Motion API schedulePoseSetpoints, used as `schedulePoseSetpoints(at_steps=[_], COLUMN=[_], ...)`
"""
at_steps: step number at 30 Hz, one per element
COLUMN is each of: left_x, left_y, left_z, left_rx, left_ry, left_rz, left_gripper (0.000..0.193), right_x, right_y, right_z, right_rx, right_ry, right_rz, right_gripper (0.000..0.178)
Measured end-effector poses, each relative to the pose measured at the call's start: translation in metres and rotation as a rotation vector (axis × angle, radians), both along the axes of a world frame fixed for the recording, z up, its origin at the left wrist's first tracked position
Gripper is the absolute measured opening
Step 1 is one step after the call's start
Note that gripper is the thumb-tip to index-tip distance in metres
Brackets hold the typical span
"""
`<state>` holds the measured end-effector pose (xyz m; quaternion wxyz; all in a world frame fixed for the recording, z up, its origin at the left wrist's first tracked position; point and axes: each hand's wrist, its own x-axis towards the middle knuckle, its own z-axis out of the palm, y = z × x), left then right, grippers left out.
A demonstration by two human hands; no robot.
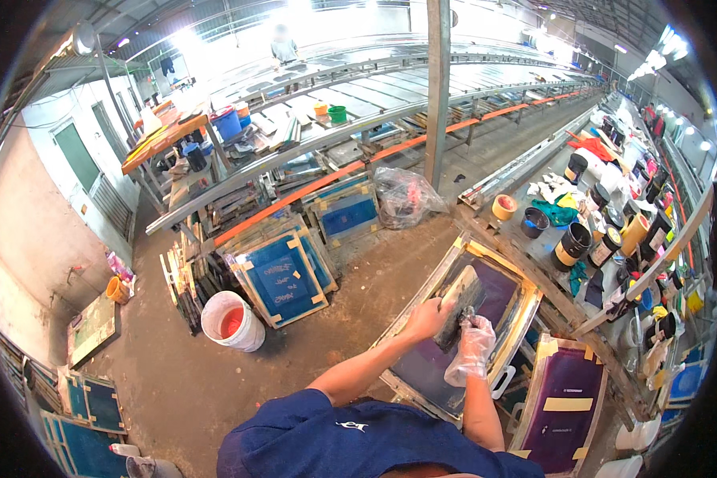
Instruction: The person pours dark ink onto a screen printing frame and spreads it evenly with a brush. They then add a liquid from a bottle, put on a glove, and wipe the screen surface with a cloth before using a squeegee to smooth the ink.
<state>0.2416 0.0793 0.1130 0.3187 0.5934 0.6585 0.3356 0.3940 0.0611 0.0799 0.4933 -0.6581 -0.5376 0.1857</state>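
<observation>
My bare left hand (428, 319) is closed on the end of a squeegee (464, 291) with a pale, wood-coloured upper part and a dark, smeared lower part. My right hand (473, 344) wears a clear plastic glove. Its fingers are pinched together against the dark side of the squeegee; a small dark wad, perhaps a rag, shows at the fingertips, but I cannot make it out. Both hands are over a printing screen (508, 291) with purple mesh and a taped, stained frame, which lies tilted beneath them.
A second purple screen (562, 398) leans at the lower right. Tubs and bottles crowd the bench (534, 191) at right. A white bucket (235, 323) with red contents stands left, beside blue screens (283, 279). A metal post (436, 95) rises ahead; a person (284, 49) stands far off.
</observation>
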Motion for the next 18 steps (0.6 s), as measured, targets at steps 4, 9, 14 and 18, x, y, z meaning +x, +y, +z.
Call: schedulePoseSetpoints(at_steps=[4, 9, 14, 18], left_x=[0.005, 0.008, 0.001, 0.005], left_y=[-0.017, -0.022, -0.006, -0.01], left_z=[0.007, 0.01, 0.008, 0.013], left_rx=[-0.049, -0.104, -0.056, -0.055], left_ry=[0.026, -0.008, -0.014, 0.002], left_rz=[-0.107, -0.183, -0.015, -0.054], left_gripper=[0.054, 0.055, 0.055, 0.055], right_x=[0.03, 0.054, 0.012, 0.008], right_y=[0.036, 0.057, 0.015, 0.003], right_z=[-0.01, 0.002, -0.011, 0.006], right_rx=[0.095, 0.11, 0.133, 0.095], right_ry=[0.111, 0.037, -0.131, -0.001], right_rz=[-0.043, -0.087, -0.079, -0.037], right_gripper=[0.01, 0.012, 0.007, 0.005])
